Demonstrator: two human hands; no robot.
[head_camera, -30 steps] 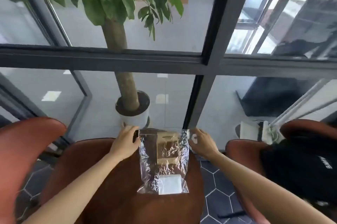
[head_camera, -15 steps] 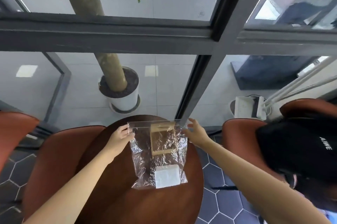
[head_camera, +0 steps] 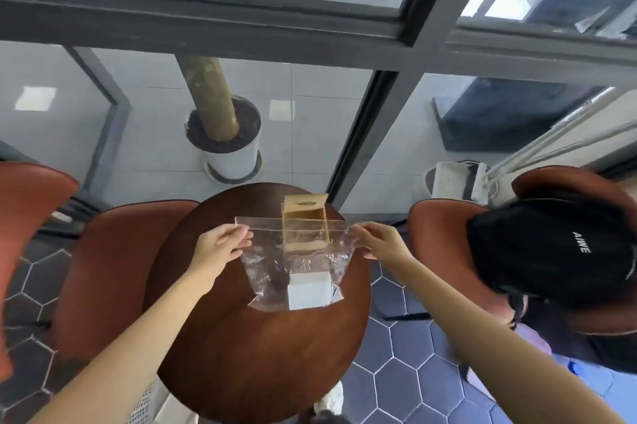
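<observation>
A clear plastic zip bag [head_camera: 275,268] lies over the round dark wooden table [head_camera: 255,347]. Its mouth is stretched wide between my hands. My left hand [head_camera: 220,244] pinches the left corner of the mouth, and my right hand [head_camera: 379,241] pinches the right corner. A small brown cardboard box [head_camera: 305,229] stands upright at the mouth, its upper part sticking out above the bag's top edge. A white flat box [head_camera: 308,291] lies inside, near the bag's bottom.
Rust-orange chairs stand left [head_camera: 103,279] and right [head_camera: 448,251] of the table; a black backpack [head_camera: 551,258] fills the right one. Behind the table runs a dark window frame [head_camera: 362,134], with a potted tree [head_camera: 224,134] beyond the glass. Hexagon floor tiles [head_camera: 406,372] show below.
My view has tilted down and closer. The bag's mouth is pulled wider, and the brown box now stands out above the bag's top edge instead of lying wholly behind the plastic.
</observation>
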